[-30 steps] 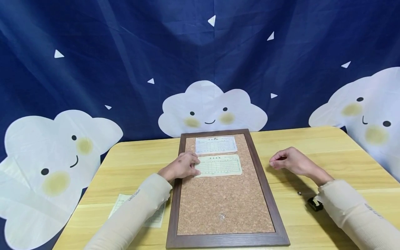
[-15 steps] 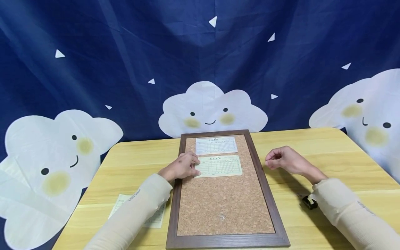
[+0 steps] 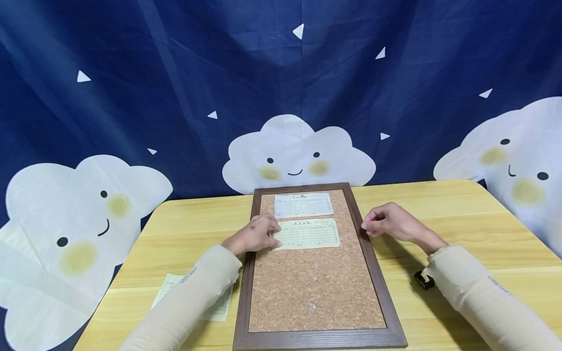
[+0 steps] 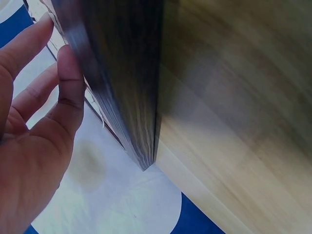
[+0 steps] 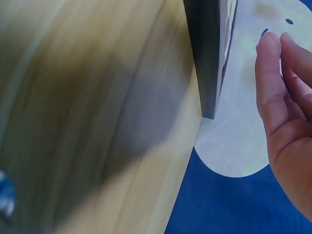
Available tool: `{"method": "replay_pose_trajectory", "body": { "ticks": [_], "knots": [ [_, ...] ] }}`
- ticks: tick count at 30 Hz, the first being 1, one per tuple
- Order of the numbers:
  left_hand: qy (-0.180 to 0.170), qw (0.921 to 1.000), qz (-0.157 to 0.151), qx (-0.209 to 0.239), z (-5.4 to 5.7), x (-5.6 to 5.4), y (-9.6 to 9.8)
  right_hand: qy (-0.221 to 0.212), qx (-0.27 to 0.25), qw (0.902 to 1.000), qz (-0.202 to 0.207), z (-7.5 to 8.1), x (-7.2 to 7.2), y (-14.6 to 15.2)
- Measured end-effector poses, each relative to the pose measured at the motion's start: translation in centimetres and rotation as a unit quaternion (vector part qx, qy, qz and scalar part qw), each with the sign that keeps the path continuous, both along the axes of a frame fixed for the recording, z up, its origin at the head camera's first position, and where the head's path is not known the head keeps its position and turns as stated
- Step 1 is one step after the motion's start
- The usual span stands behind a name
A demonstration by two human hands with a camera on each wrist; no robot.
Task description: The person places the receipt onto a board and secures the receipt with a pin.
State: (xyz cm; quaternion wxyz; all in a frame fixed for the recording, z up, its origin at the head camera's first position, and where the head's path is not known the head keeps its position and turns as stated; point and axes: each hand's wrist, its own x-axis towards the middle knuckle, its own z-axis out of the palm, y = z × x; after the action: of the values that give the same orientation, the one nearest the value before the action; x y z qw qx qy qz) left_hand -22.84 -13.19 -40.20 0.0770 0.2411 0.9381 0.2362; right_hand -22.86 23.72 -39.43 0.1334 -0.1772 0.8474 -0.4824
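green slip (image 3: 309,235) between left grip (image 3: 254,235) — touching its left edge, fingers apart — and right grip (image 3: 397,223), fingertips together.

A dark blue fabric backdrop (image 3: 342,73) with vertical folds spans the upper half of the head view. Printed on it are three smiling clouds: left cloud (image 3: 39,195) at the left edge, centre cloud (image 3: 287,134) at mid-frame, right cloud (image 3: 465,156) at the right edge. Small white triangles (image 3: 298,31) are scattered above. A light wood-grain desk (image 3: 193,226) with rounded far corners occupies the lower frame. Paler light streaks the fabric at upper left.
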Motion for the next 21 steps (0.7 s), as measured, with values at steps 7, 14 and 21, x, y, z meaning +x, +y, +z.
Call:
{"method": "replay_pose_trajectory", "body": {
  "ticks": [7, 14, 21],
  "knots": [
    [0.010, 0.9999, -0.003, -0.004, 0.0, 0.0, 0.0, -0.011, -0.026, 0.9996, 0.005, 0.1, -0.3, -0.7],
    [0.012, 0.9999, -0.008, -0.005, -0.1, -0.1, -0.1, 0.002, -0.022, 0.9997, 0.004, 0.2, -0.4, -1.0],
    [0.009, 0.9999, -0.009, -0.007, -0.1, 0.0, -0.2, -0.002, -0.030, 0.9996, 0.001, 0.2, -0.7, -1.2]
  ]
}}
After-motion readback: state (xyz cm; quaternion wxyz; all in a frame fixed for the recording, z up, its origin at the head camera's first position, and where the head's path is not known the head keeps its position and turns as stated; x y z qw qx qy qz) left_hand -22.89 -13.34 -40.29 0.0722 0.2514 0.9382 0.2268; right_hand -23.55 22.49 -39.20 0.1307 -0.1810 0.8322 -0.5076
